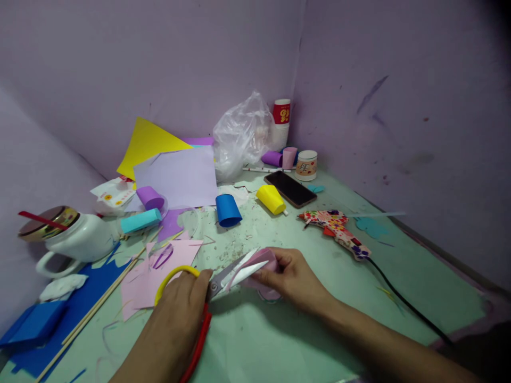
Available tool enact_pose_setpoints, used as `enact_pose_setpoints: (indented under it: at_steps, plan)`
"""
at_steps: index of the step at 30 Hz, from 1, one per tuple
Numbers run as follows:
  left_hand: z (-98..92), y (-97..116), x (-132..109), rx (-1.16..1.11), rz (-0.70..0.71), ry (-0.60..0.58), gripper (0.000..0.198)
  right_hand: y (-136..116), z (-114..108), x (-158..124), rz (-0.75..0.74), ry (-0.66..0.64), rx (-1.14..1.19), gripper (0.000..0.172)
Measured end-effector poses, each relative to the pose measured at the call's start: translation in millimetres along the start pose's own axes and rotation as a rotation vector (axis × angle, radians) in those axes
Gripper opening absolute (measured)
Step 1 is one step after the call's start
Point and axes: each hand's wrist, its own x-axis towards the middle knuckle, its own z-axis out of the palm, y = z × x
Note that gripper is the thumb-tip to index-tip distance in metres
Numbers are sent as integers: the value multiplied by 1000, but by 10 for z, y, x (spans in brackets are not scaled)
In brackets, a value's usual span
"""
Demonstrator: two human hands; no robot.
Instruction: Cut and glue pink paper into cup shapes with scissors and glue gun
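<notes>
The left hand [179,314] has its fingers closed on the scissors [217,284] at the yellow and red plastic loops, with the steel blades parted. The right hand [293,276] has its fingers pinched on the folded pink paper [269,258] at the blades, nearer the person than the cylindrical blue cup [228,210].

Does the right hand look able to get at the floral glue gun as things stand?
Probably yes: the glue gun lies on open table just beyond the right hand, with nothing between. Its fingers are pinching pink paper, though, so that would need setting down first.
</notes>
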Motion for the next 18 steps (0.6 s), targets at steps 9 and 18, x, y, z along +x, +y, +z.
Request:
enact_pose_setpoints:
  at_steps: [9, 18]
  plan:
    - [-55, 140, 60, 60, -57, -100, 44, -12, 30, -21, -37, -8, -14, 14]
    - [12, 27, -32, 58, 15, -81, 41, -33, 41, -15, -50, 6, -3, 12]
